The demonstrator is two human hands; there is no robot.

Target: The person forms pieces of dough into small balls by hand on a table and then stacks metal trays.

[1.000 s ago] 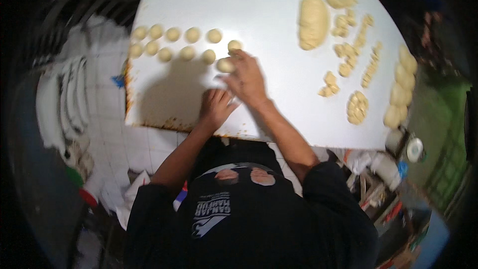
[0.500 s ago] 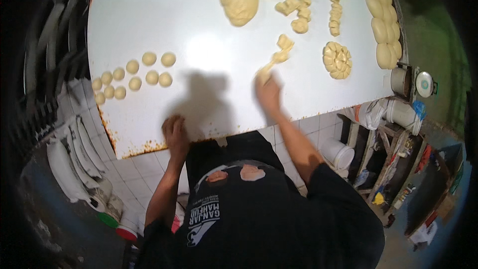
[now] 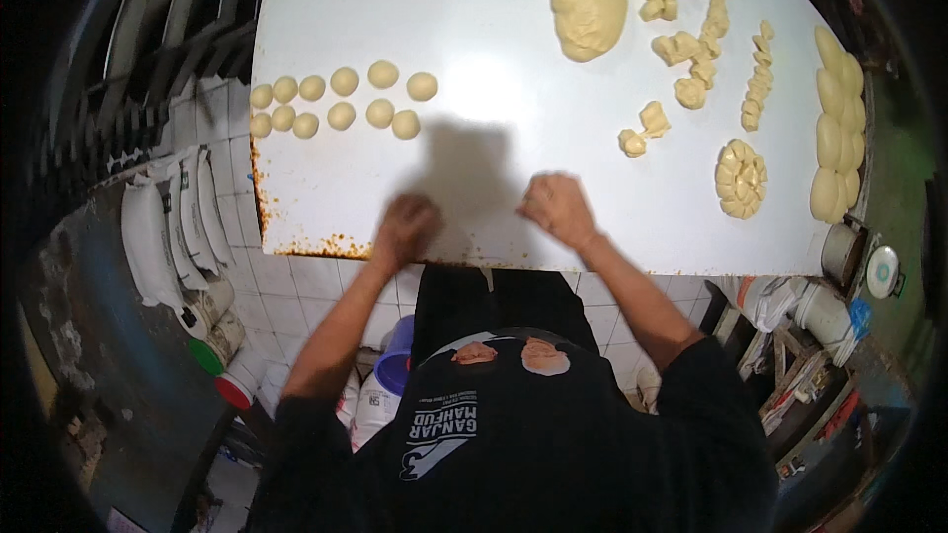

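Note:
Low over the near edge of the white table (image 3: 494, 227), my left hand (image 3: 410, 227) is blurred, its fingers curled down; whatever lies under them is hidden. My right hand (image 3: 557, 205) is a short way to its right, closed with the knuckles up, and I cannot make out what it holds. Nearest to it on the right lie a few cut dough pieces (image 3: 654, 119). Small round dough balls (image 3: 382, 74) stand in two rows beyond my left hand. Farther right are a strip of dough lumps (image 3: 713, 30) and a large smooth dough mass (image 3: 588, 2).
A narrow row of dough pieces (image 3: 758, 79), a round cluster of dough (image 3: 741, 180) and joined long dough loaves (image 3: 837, 128) occupy the table's right side. A metal pot (image 3: 840, 253) is by the right corner. White sacks (image 3: 153, 247) lean at the left, below the rusty table edge.
My right hand has drawn back from the cut dough pieces toward the near edge and my left hand. The view has shifted, so the table sits farther right.

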